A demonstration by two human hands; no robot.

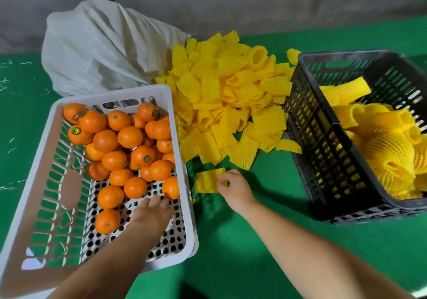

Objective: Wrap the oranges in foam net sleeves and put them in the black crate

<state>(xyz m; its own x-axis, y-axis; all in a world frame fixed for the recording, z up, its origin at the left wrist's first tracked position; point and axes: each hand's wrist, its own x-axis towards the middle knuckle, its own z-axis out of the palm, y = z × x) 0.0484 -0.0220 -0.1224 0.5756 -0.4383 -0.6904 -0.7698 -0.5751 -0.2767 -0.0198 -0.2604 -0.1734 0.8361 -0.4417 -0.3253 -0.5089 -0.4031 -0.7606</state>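
While right hand [233,186] pinches flat yellow foam net sleeve [208,181] on green surface [254,241], left hand [153,211] reaches inside white perforated plastic basket [182,160], fingers relaxed, touching round orange [171,187]. Black slatted crate [323,151] well right.

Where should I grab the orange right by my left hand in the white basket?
Take that orange from above and your side, fingers around its round top. It sits against the white basket wall with other oranges behind, so those sides are blocked.
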